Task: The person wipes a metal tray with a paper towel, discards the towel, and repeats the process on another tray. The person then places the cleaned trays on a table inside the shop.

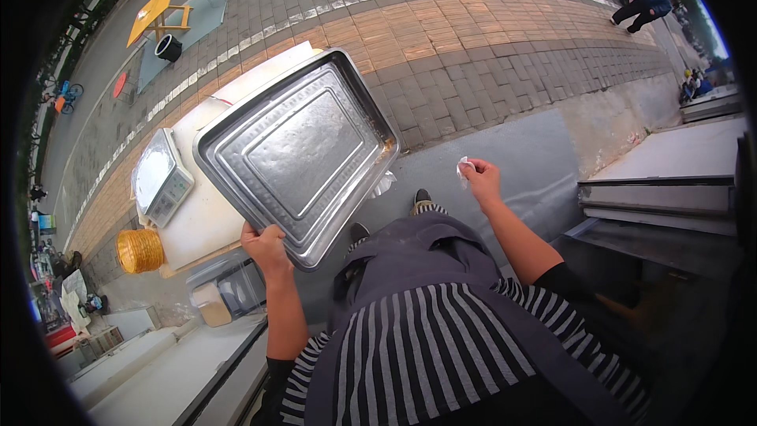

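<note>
My left hand grips the near left corner of a rectangular metal tray, held tilted above a white-topped table. A small brownish residue marks the tray's right inner edge. My right hand is raised apart from the tray, with a crumpled white tissue pinched between thumb and fingers. Left of the tray a digital scale stands on the table. Another crumpled white piece shows just beyond the tray's right edge; what it rests on is hidden.
A yellow woven basket is at the table's left end, with a clear plastic bin below. A door frame stands at right. Farther off are a yellow folding table, red stools, a black bucket and a bending person.
</note>
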Action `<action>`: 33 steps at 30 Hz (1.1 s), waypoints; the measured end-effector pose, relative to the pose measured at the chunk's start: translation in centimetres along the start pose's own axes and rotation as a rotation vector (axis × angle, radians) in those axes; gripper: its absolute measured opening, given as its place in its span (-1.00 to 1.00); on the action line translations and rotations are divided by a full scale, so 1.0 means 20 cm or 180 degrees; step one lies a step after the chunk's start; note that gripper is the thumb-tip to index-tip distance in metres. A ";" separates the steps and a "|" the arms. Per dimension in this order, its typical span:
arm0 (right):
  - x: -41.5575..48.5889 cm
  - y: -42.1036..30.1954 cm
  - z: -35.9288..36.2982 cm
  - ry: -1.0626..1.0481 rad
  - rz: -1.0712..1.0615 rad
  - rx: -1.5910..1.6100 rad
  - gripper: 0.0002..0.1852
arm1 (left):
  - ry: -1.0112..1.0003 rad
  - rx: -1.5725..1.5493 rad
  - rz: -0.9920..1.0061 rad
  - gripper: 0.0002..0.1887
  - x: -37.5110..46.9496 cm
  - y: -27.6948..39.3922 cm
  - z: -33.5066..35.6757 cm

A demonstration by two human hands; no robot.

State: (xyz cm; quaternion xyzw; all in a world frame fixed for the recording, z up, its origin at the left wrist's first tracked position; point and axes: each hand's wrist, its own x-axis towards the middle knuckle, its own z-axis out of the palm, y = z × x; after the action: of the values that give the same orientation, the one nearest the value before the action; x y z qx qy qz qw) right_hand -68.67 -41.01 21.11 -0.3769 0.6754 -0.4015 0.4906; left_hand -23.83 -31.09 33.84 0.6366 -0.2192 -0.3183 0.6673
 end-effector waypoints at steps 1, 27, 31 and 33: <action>0.07 0.00 -0.06 0.0017 0.0021 0.0150 -0.76 | 0.0012 0.0093 -0.0024 -0.70 -0.02 -0.02 0.09; 1.14 -0.54 0.37 -0.4432 -0.1931 -0.1539 -0.81 | 0.2532 -0.0184 0.0236 -0.64 -0.93 -0.38 1.23; 1.11 -0.44 0.61 -0.5798 -0.2333 -0.2051 -0.79 | 0.3401 -0.0178 0.0061 -0.62 -1.04 -0.36 1.62; 1.18 -0.37 0.69 -0.6439 -0.2303 -0.2480 -0.77 | 0.3912 -0.0143 -0.0149 -0.57 -1.05 -0.37 1.87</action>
State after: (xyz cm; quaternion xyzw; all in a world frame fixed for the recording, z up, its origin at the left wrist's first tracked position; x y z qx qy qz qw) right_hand -59.96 -67.63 16.54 -0.8265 -0.0986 0.2050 0.5150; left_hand -65.78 -42.81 32.39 0.6941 0.2264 0.0878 0.6776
